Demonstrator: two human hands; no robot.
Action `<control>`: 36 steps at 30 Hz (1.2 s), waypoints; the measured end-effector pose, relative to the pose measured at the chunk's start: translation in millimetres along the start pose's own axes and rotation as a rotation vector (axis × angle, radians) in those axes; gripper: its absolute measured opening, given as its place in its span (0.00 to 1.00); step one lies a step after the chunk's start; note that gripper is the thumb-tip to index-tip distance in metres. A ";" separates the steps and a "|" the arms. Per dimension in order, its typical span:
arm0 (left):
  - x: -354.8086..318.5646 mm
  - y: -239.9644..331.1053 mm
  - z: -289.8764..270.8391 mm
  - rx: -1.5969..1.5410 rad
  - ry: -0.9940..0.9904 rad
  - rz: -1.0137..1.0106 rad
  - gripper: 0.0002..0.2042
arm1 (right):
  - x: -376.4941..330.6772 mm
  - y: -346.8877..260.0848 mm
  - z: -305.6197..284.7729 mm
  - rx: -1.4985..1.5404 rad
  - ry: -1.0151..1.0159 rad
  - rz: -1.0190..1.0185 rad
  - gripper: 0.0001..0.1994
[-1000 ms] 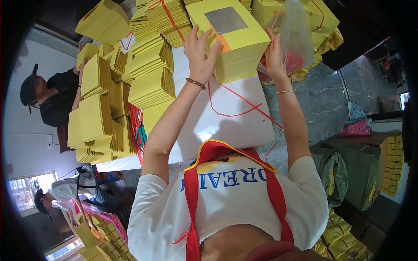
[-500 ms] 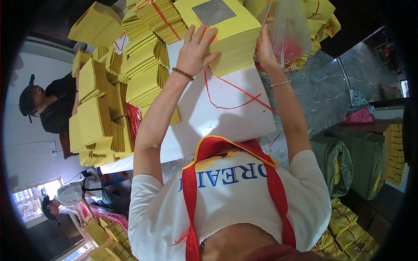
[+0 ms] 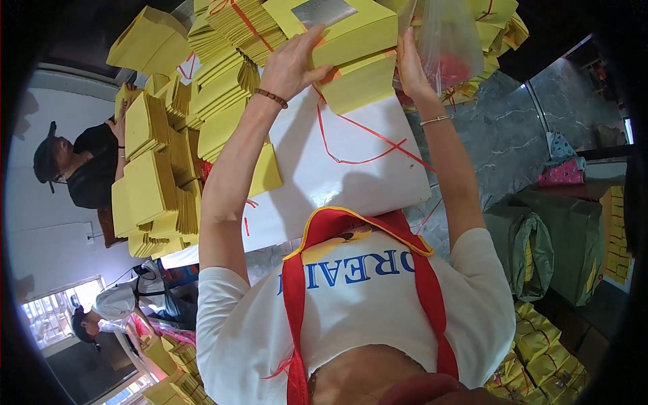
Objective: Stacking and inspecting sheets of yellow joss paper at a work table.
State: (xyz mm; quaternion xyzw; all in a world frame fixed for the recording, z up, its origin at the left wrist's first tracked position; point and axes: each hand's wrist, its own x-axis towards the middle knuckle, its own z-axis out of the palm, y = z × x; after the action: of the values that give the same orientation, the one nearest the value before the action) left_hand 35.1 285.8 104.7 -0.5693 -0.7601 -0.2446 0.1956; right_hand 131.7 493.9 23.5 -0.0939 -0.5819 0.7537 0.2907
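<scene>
A thick stack of yellow paper sheets (image 3: 351, 47), topped by a sheet with a silver square, is lifted off the white table top (image 3: 351, 182) between both hands. My left hand (image 3: 293, 64) grips its left side, fingers over the top sheet; a bead bracelet is on that wrist. My right hand (image 3: 408, 64) clasps the right side, with a thin bangle on the wrist. A loose red string (image 3: 368, 145) lies on the table under the stack. A clear plastic bag (image 3: 445, 47) with something red inside hangs just right of my right hand.
Many stacks of yellow paper (image 3: 169, 155) cover the table's left and far side. A person in black (image 3: 84, 165) works at the left, another in white (image 3: 115, 307) at lower left. Green sacks (image 3: 533, 250) and tied yellow bundles (image 3: 540, 347) lie to the right.
Both hands have carried the yellow stack a little farther from my body, toward the top of the view. The grip on both sides is the same.
</scene>
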 end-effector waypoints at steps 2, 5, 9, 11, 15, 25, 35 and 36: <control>-0.2 0.1 -0.8 0.007 -0.002 -0.003 0.31 | -7.3 -9.8 3.4 0.026 -0.012 0.084 0.36; -2.7 -3.6 1.6 -0.001 0.003 0.002 0.32 | -17.2 -11.0 3.3 0.006 0.086 -0.005 0.34; 0.1 -2.7 1.4 0.002 0.005 -0.007 0.32 | -28.3 -12.0 -4.0 0.014 0.380 -0.012 0.28; 1.3 -2.2 1.6 -0.005 0.006 -0.016 0.32 | -38.9 -5.8 -3.9 0.296 0.292 0.011 0.26; 0.0 -2.7 -2.2 0.000 0.021 -0.024 0.32 | -57.2 -35.2 31.8 0.328 0.146 0.131 0.27; -3.9 -0.6 -9.1 -0.024 -0.005 -0.069 0.32 | -32.4 -36.3 36.4 0.661 0.179 0.195 0.35; 1.5 -44.0 -5.7 -0.943 0.180 -0.614 0.24 | 14.0 -56.0 23.1 0.447 -0.121 0.412 0.39; 2.8 -47.3 -1.2 -1.007 0.191 -0.635 0.21 | 22.4 -60.5 23.1 0.362 -0.142 0.461 0.41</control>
State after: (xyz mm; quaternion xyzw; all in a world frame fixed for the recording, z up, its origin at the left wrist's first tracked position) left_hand -11.1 276.3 100.2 -0.3126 -0.6626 -0.6711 -0.1131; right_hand 122.3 496.5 91.3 -0.1170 -0.4202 0.8961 0.0825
